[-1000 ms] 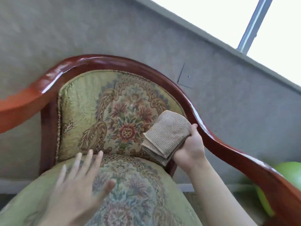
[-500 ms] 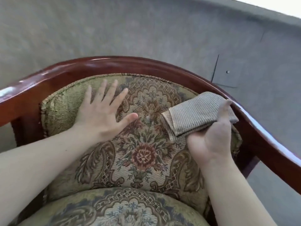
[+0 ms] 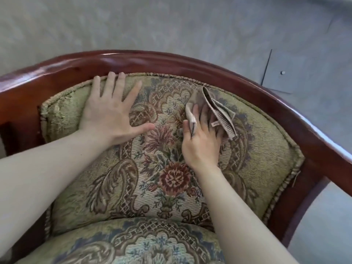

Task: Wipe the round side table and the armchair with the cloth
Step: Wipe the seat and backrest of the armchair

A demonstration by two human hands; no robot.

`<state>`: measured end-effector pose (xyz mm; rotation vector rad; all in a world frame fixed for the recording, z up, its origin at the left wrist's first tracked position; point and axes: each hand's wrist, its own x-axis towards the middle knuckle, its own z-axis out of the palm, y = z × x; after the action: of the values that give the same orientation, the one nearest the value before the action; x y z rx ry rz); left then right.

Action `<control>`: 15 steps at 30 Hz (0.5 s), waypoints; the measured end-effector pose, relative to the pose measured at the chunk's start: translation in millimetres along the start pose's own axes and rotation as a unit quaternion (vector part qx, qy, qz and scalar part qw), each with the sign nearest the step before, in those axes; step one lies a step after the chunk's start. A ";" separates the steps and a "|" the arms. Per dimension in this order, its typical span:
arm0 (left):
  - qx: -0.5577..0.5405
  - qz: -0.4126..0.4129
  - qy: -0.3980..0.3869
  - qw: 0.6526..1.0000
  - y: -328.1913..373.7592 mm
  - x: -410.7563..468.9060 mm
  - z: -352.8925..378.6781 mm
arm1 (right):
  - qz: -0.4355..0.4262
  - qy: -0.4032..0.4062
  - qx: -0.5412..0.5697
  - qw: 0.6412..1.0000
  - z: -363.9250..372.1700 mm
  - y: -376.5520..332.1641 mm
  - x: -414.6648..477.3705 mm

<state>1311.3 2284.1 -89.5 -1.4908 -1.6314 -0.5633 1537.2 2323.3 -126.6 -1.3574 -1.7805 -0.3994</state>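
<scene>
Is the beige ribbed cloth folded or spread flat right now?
Folded and bunched: the beige ribbed cloth shows stacked layered edges under the right hand, against the floral backrest.

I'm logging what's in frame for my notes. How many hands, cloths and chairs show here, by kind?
Hands: 2, the left hand and the right hand
Cloths: 1, the cloth
Armchairs: 1, the armchair
Total: 4

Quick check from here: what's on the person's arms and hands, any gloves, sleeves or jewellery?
Nothing worn that shows. The left hand and right hand are bare, with no gloves, rings or watch visible. Both forearms are uncovered up to the frame edge, so no sleeves are in view.
</scene>
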 end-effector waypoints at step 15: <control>0.058 0.023 0.000 0.998 3.5 -3.9 24.5 | -0.072 -0.046 0.077 0.993 52.6 -16.0 -73.3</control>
<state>1307.7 2301.7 -106.9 -1.4394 -1.5986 -0.4354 1504.8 2306.8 -210.7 -1.1592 -1.9508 -0.2731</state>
